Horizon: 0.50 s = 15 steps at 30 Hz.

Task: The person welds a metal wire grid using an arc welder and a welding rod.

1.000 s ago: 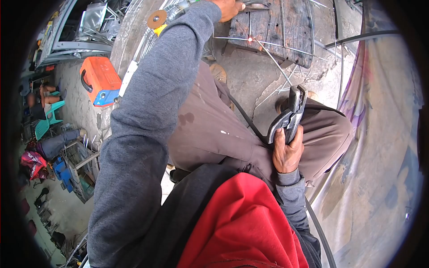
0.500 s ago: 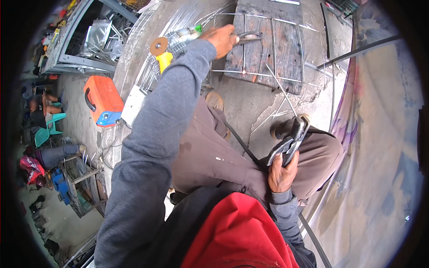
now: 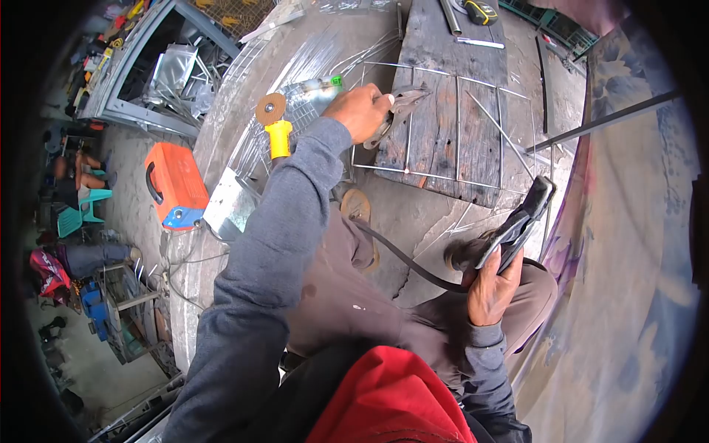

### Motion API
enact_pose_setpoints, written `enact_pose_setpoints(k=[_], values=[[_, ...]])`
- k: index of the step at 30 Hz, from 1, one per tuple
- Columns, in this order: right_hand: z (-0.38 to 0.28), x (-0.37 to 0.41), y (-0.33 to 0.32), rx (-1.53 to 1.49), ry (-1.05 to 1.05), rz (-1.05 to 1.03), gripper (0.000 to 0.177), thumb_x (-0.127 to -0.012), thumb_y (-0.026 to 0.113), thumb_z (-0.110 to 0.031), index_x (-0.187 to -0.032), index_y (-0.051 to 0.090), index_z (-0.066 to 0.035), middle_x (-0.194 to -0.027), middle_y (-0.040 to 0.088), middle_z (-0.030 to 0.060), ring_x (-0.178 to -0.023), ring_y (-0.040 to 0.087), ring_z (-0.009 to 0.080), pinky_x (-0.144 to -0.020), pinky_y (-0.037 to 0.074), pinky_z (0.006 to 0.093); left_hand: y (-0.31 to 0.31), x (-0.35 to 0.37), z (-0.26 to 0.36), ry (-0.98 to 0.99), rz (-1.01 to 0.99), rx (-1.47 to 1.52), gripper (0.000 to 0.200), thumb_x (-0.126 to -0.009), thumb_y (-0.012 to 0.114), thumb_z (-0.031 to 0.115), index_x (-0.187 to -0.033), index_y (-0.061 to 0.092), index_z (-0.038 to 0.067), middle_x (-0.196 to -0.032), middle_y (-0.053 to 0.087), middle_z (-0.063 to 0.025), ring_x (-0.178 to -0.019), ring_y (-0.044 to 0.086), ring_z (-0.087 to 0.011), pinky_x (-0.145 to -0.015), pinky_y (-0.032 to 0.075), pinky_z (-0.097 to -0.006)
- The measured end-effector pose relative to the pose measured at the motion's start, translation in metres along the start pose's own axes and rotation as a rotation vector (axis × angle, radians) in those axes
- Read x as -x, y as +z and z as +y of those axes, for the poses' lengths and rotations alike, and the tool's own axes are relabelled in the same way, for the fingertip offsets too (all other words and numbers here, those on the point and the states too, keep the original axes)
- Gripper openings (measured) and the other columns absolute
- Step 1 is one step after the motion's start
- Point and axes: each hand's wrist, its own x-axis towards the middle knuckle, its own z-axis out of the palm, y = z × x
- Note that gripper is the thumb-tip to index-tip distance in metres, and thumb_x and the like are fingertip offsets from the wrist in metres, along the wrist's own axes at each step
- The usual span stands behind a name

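My left hand [image 3: 362, 112] is closed around a grey metal tool like pliers [image 3: 405, 107], its jaws over a grid of thin metal rods [image 3: 459, 129]. The grid lies on a charred, cracked wooden board [image 3: 436, 100]. Over my right knee, my right hand [image 3: 493, 292] grips a dark electrode holder [image 3: 521, 221]. A thin welding rod [image 3: 502, 133] sticks out of the holder and slants up to the left, its far end above the board. A black cable [image 3: 410, 262] runs toward my right hand.
An angle grinder [image 3: 279, 136] with a brown disc stands left of my left arm. Nearby are an orange machine [image 3: 175, 184], a bundle of metal rods [image 3: 295, 66], and a tape measure [image 3: 481, 12]. A patterned cloth [image 3: 620, 244] hangs right. Other people sit far left.
The view has shifted, so the board appears lower. My right hand has moved right and turned the holder. The welding rod's far end now appears farther right over the grid.
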Motion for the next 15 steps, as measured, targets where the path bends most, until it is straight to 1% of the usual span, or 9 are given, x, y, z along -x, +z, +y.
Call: enact_pose_setpoints(k=[1,4,5,7,8,9,11,12,15], values=[[-0.006,-0.008,0.003,-0.003,0.001,0.0,0.015,-0.101,0.053,-0.018,-0.106,0.048,-0.004,-0.073,0.051,-0.0001,-0.049,0.045,0.0055,-0.042,0.036,0.0224,-0.006,0.002,0.004,-0.04,0.04,-0.018,0.05,-0.095,0.05,0.049,-0.111,0.063,0.003,-0.106,0.067,-0.0227,-0.102,0.064,-0.0383,-0.09,0.048,-0.0425],[-0.013,-0.031,0.011,0.187,-0.202,0.041,0.017,-0.1,0.057,-0.02,-0.1,0.051,-0.004,-0.075,0.051,-0.0017,-0.056,0.042,0.0041,-0.048,0.036,0.023,-0.013,-0.001,0.006,-0.083,0.072,-0.034,0.051,-0.095,0.05,0.049,-0.11,0.063,0.002,-0.105,0.067,-0.0232,-0.102,0.064,-0.0391,-0.09,0.048,-0.0423],[-0.009,-0.036,0.01,0.185,-0.2,0.04,0.017,-0.1,0.057,-0.02,-0.1,0.051,-0.004,-0.075,0.051,-0.0017,-0.056,0.042,0.0041,-0.048,0.036,0.023,-0.013,-0.002,0.006,-0.085,0.068,-0.029,0.051,-0.095,0.05,0.049,-0.111,0.063,0.002,-0.105,0.067,-0.0235,-0.102,0.064,-0.0396,-0.09,0.047,-0.0422],[-0.003,-0.047,0.014,0.153,-0.096,0.046,0.019,-0.099,0.058,-0.021,-0.099,0.052,-0.003,-0.076,0.051,-0.0018,-0.061,0.043,0.0045,-0.051,0.037,0.0227,-0.011,-0.005,0.008,-0.068,0.062,-0.026,0.051,-0.095,0.05,0.048,-0.112,0.063,0.002,-0.106,0.067,-0.0238,-0.103,0.064,-0.0401,-0.091,0.048,-0.0426],[-0.005,-0.048,0.018,0.167,-0.158,0.049,0.019,-0.099,0.058,-0.021,-0.1,0.053,-0.003,-0.078,0.051,-0.0013,-0.064,0.043,0.0051,-0.054,0.038,0.0223,-0.01,-0.006,0.01,-0.05,0.056,-0.019,0.051,-0.095,0.05,0.048,-0.112,0.063,0.002,-0.106,0.067,-0.0241,-0.103,0.063,-0.0407,-0.091,0.048,-0.043],[-0.002,-0.051,0.017,0.162,-0.156,0.049,0.019,-0.099,0.058,-0.021,-0.1,0.053,-0.003,-0.078,0.051,-0.0013,-0.064,0.043,0.0051,-0.054,0.038,0.0223,-0.009,-0.005,0.015,-0.051,0.055,-0.024,0.051,-0.095,0.05,0.048,-0.112,0.063,0.002,-0.106,0.067,-0.0241,-0.103,0.063,-0.0407,-0.091,0.048,-0.043],[0.008,-0.055,0.014,0.097,0.051,0.023,0.019,-0.099,0.058,-0.022,-0.1,0.053,-0.004,-0.079,0.052,-0.0011,-0.064,0.043,0.0051,-0.054,0.037,0.0225,-0.009,-0.002,0.025,-0.071,0.056,-0.084,0.05,-0.096,0.05,0.046,-0.113,0.063,0.002,-0.107,0.067,-0.0242,-0.103,0.063,-0.0407,-0.091,0.048,-0.0443],[0.014,-0.059,0.016,0.132,-0.034,0.05,0.02,-0.099,0.059,-0.023,-0.1,0.053,-0.004,-0.076,0.051,-0.002,-0.059,0.042,0.0042,-0.05,0.036,0.0228,-0.01,-0.002,0.026,-0.075,0.05,-0.086,0.05,-0.096,0.05,0.046,-0.113,0.063,0.002,-0.107,0.067,-0.0242,-0.103,0.063,-0.0407,-0.091,0.048,-0.0443],[0.009,-0.062,0.016,0.107,0.018,0.04,0.021,-0.099,0.06,-0.025,-0.099,0.053,-0.004,-0.073,0.051,-0.0031,-0.055,0.041,0.0034,-0.048,0.035,0.0226,-0.009,-0.003,0.03,-0.083,0.064,-0.162,0.049,-0.096,0.05,0.045,-0.116,0.062,0.002,-0.106,0.067,-0.0246,-0.103,0.064,-0.0408,-0.091,0.049,-0.0458]])
